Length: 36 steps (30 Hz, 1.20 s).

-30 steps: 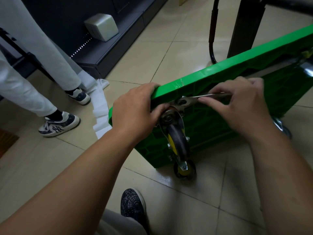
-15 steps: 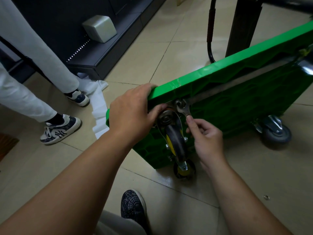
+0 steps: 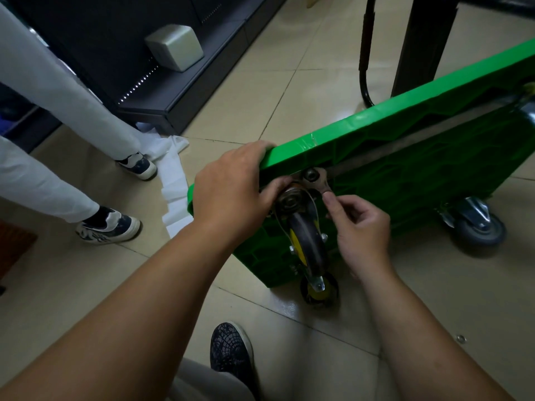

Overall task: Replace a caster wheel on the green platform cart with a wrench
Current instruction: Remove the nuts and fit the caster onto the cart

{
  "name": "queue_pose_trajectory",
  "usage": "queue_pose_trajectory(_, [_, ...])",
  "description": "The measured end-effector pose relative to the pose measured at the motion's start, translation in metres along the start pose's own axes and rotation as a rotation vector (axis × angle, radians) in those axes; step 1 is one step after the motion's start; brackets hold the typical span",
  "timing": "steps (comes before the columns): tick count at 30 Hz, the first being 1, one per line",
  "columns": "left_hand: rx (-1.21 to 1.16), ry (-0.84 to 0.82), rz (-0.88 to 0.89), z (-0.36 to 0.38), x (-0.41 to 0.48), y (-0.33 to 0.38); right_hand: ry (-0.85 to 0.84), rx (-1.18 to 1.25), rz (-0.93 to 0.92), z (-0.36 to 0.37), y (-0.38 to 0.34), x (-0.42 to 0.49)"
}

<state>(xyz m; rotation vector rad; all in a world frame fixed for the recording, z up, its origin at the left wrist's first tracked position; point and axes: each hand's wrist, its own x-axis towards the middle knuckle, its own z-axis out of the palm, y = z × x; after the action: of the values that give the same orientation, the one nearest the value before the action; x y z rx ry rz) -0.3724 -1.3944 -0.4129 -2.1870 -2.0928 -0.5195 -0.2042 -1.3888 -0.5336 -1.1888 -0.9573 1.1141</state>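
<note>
One green platform cart (image 3: 405, 134), stood on its long edge on the floor (image 3: 289, 82) with its underside facing the wearer, presumably to expose the caster wheel (image 3: 307, 244) at its near upper corner. Holding it: left hand (image 3: 228, 189), fingers curled over the top rim, thumb beside the caster's swivel head, apparently steadying the cart. Working it: right hand (image 3: 362, 227), thumb and forefinger pinching the wrench (image 3: 320, 185), whose head sits on a nut (image 3: 310, 175) just above the caster wheel.

This looks like a shop or its stockroom, though it is not certain. The floor (image 3: 289, 82) has large, glossy beige tiles. At 11 o'clock stands a low dark display shelf (image 3: 185, 91) with a dotted bright line along its edge and a grey box (image 3: 175, 47) on it. The green platform cart (image 3: 405, 123), at 3 o'clock, suits such a place.
</note>
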Motion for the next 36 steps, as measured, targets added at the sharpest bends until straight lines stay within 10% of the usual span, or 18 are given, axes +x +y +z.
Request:
queue_pose_trajectory(15, [-0.015,-0.006,0.005,0.0,0.0,0.001,-0.169,-1.014,-0.609,-0.059,-0.096,0.058])
queue_pose_trajectory(25, [-0.017,-0.002,0.0,0.0,0.001,0.001,0.054,0.179,0.124,-0.017,-0.02,-0.002])
queue_pose_trajectory(36, [-0.018,0.017,0.012,0.001,0.0,-0.001,0.0,0.226,0.226,0.017,0.002,-0.017])
